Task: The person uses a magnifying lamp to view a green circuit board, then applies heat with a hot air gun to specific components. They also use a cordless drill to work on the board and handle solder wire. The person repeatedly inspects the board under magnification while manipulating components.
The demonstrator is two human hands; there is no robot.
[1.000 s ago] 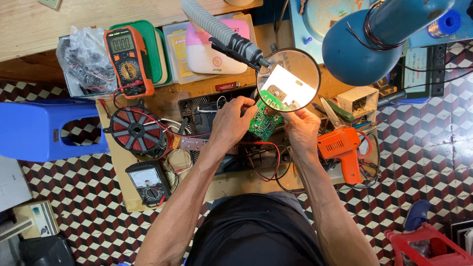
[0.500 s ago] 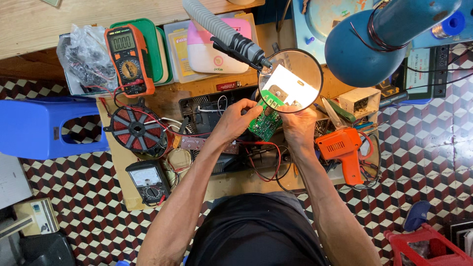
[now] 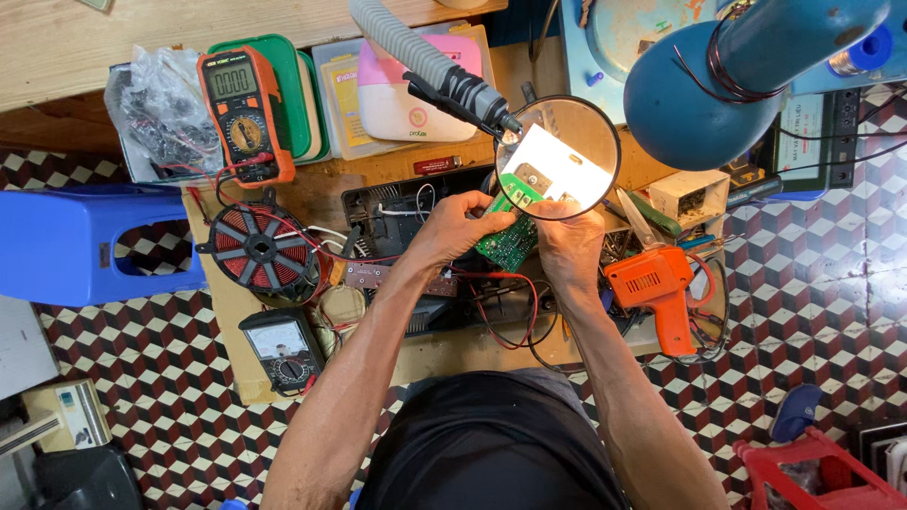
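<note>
At the far left a blue plastic stool point(image 3: 80, 241) is standing on the checkered floor point(image 3: 142, 378), just beside the counter point(image 3: 227, 340). Next, a clear bag of dark parts point(image 3: 156, 113) is lying at the counter's back left, and an orange multimeter point(image 3: 244, 113) is resting beside it against a green-lidded box point(image 3: 293, 90). Below them a round red copper coil point(image 3: 257, 247) is sitting near the counter's left edge, and a black analog meter point(image 3: 283, 348) is lying near the front edge.

Toward the middle, the left hand point(image 3: 461, 227) is reaching in from below, its fingers curled and pinching the left edge of a green circuit board point(image 3: 507, 241). The board is being held up above an opened black appliance casing point(image 3: 416, 212), tilted, between the two hands and right under a round magnifying glass point(image 3: 557, 156), through which part of it is showing enlarged and brightly lit. A grey flexible arm point(image 3: 416, 52) is carrying the magnifier from the upper left. Red wires point(image 3: 501, 302) are trailing below the board.

The right hand point(image 3: 567, 247) is closing on the board's right side, fingers wrapped behind it, touching it just below the lens rim.

Further right, an orange soldering gun point(image 3: 657, 288) is lying on the counter near the right wrist, well clear of the board. Above it a blue lamp head point(image 3: 699, 90) is hanging over the counter's back right corner.
</note>
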